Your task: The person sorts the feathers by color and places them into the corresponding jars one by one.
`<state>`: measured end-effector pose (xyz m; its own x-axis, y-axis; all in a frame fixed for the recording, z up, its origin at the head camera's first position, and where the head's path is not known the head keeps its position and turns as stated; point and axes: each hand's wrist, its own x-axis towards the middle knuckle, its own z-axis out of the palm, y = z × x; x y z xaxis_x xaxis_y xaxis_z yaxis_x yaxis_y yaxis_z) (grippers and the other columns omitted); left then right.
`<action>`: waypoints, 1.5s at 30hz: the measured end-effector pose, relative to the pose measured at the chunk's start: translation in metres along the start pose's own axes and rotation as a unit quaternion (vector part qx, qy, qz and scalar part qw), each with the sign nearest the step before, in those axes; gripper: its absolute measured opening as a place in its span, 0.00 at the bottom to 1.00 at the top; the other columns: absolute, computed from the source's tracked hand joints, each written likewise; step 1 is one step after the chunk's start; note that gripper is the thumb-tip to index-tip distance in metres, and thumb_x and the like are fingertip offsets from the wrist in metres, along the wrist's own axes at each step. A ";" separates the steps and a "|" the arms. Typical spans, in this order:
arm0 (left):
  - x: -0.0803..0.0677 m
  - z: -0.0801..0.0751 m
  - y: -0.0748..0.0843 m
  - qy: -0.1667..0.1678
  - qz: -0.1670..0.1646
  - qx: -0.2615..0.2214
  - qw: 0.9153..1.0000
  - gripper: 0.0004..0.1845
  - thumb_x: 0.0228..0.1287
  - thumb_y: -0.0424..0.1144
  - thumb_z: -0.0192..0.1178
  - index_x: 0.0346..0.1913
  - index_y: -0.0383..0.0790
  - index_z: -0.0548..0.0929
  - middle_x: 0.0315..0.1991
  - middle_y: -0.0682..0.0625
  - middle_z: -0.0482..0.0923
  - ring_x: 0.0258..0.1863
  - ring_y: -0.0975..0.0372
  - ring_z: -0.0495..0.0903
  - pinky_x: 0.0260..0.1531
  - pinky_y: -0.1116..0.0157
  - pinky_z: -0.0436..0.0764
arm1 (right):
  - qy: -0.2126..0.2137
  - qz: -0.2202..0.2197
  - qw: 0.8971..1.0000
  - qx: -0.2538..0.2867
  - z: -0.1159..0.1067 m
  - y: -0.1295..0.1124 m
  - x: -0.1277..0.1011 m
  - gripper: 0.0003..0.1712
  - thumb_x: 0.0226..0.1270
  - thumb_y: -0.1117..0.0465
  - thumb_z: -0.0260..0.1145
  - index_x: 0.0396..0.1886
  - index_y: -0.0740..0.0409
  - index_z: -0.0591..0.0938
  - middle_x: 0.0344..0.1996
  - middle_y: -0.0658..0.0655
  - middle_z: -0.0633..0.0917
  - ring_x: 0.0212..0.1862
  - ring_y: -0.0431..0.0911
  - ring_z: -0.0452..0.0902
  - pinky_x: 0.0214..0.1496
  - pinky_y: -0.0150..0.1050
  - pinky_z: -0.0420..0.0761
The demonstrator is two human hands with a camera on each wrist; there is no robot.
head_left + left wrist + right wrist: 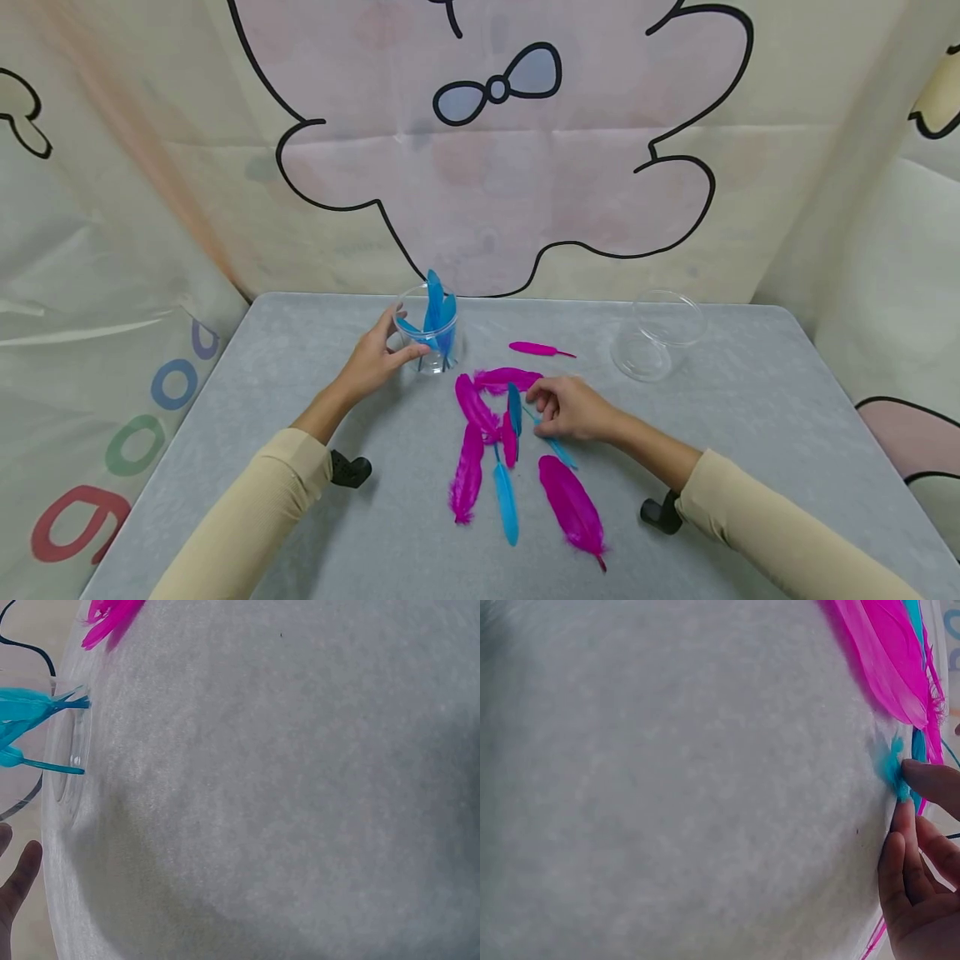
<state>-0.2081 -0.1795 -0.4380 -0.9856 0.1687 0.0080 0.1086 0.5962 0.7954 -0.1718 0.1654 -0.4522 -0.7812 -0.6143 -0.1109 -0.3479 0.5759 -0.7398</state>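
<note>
In the head view my left hand (372, 358) holds a clear plastic cup (427, 360) at the table's far side, thumb in front and fingers around its left side. Several blue feathers (441, 312) stand in that cup, quills down. My right hand (573, 408) pinches a blue feather (561, 452) just above the tabletop; thumb and fingertips meet on the feather (895, 769) in the right wrist view. Beside it lie a darker blue feather (513, 408) and a loose group of pink feathers (476, 404). Another blue feather (506, 500) points toward the front.
A second clear cup (641, 358) stands at the back right. One small pink feather (536, 348) lies apart near the back, and a large pink feather (572, 504) nearer the front. Behind the grey table (735, 400) hangs a printed curtain (495, 183).
</note>
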 end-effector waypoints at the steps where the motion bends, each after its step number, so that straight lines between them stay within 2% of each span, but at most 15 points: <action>1: 0.000 0.000 0.000 0.000 0.000 0.000 1.000 0.53 0.64 0.56 0.66 0.80 0.45 0.44 0.77 0.42 0.55 0.75 0.45 0.57 0.65 0.39 0.64 | 0.001 0.000 1.000 -0.002 0.000 0.000 0.000 0.25 0.50 0.64 0.80 0.47 0.65 0.81 0.30 0.54 0.79 0.28 0.39 0.77 0.36 0.31 0.82; 8: 0.000 -0.001 -0.001 -0.001 0.002 -0.006 1.000 0.52 0.65 0.55 0.66 0.80 0.46 0.45 0.77 0.42 0.55 0.75 0.45 0.57 0.65 0.39 0.64 | -0.001 -0.001 1.000 -0.013 0.000 -0.001 0.002 0.23 0.50 0.65 0.80 0.47 0.64 0.82 0.29 0.52 0.79 0.29 0.39 0.76 0.36 0.31 0.81; 16: 0.000 -0.001 -0.002 -0.002 0.005 -0.004 1.000 0.52 0.64 0.55 0.66 0.80 0.46 0.46 0.77 0.41 0.55 0.74 0.45 0.57 0.65 0.38 0.64 | -0.007 -0.024 1.000 0.002 -0.001 0.002 0.003 0.22 0.52 0.67 0.78 0.47 0.67 0.82 0.29 0.54 0.79 0.29 0.39 0.75 0.35 0.31 0.81; 21: -0.001 -0.001 -0.001 -0.003 0.005 -0.002 1.000 0.52 0.64 0.55 0.66 0.80 0.45 0.46 0.77 0.41 0.56 0.74 0.44 0.58 0.65 0.38 0.64 | -0.015 -0.024 0.999 0.016 -0.003 0.003 0.003 0.21 0.52 0.68 0.76 0.47 0.67 0.82 0.29 0.55 0.79 0.30 0.41 0.75 0.36 0.31 0.80; 30: 0.001 0.000 -0.001 -0.004 0.007 -0.001 1.000 0.52 0.65 0.55 0.66 0.80 0.45 0.46 0.77 0.41 0.56 0.74 0.44 0.58 0.65 0.38 0.65 | -0.034 -0.012 0.998 0.042 -0.012 0.001 0.004 0.23 0.52 0.71 0.74 0.50 0.68 0.81 0.34 0.58 0.81 0.32 0.43 0.77 0.39 0.32 0.81; 38: 0.000 -0.001 0.000 -0.003 0.005 0.002 1.000 0.52 0.64 0.55 0.66 0.80 0.45 0.45 0.77 0.41 0.56 0.74 0.44 0.58 0.65 0.38 0.64 | -0.043 -0.006 0.995 0.090 -0.023 -0.005 0.012 0.23 0.57 0.71 0.72 0.53 0.71 0.79 0.35 0.61 0.83 0.35 0.46 0.81 0.40 0.32 0.83; 45: 0.000 -0.002 0.001 -0.003 0.005 0.003 1.000 0.52 0.64 0.54 0.66 0.80 0.44 0.45 0.77 0.40 0.55 0.74 0.44 0.57 0.65 0.38 0.64 | -0.031 0.012 0.994 0.104 -0.033 -0.013 0.020 0.24 0.60 0.71 0.70 0.57 0.70 0.77 0.33 0.58 0.85 0.35 0.47 0.80 0.43 0.36 0.83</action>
<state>-0.2079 -0.1802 -0.4361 -0.9838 0.1789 0.0131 0.1196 0.5992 0.7916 -0.1999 0.1636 -0.4229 -0.7523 -0.6375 -0.1665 -0.2099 0.4714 -0.8566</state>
